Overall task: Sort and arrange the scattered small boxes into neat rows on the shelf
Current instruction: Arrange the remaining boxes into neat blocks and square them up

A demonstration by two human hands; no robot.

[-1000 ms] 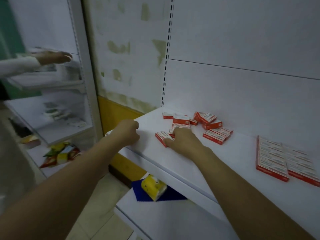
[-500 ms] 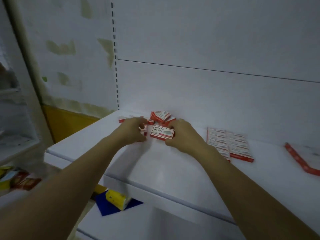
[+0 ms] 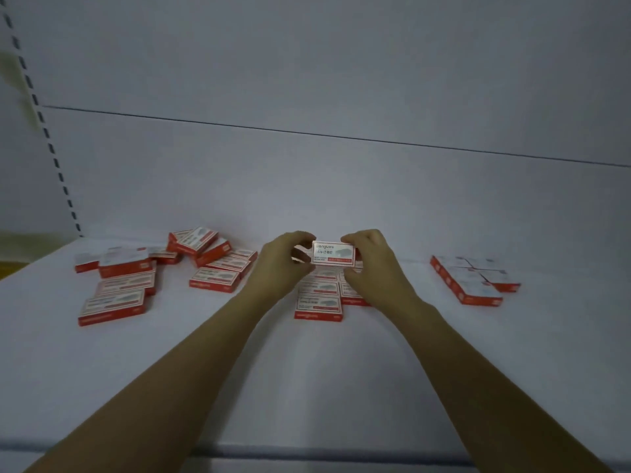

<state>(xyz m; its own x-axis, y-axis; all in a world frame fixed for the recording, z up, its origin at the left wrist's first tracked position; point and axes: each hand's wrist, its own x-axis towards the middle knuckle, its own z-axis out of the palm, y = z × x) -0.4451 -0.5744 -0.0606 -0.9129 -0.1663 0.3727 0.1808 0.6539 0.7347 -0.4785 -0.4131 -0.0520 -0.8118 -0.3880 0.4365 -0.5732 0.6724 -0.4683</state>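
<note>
Pinching one small box [image 3: 334,253] by its short ends between the left hand [image 3: 281,266] and right hand [image 3: 374,268], fingers [image 3: 297,238] curled close around it, we hold it label-up just above the started rows [image 3: 318,303] on the shelf [image 3: 307,387], likely to align it; scattered boxes [image 3: 205,264] lie to the left.

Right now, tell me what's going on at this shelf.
A person is sorting red-and-white boxes on a white shelf. The left hand and right hand pinch one small box by its ends, above a short row of boxes lying flat in the middle. To the left, scattered boxes lie loose, some overlapping and tilted. To the right sits a tidy block of boxes, edges together.
</note>
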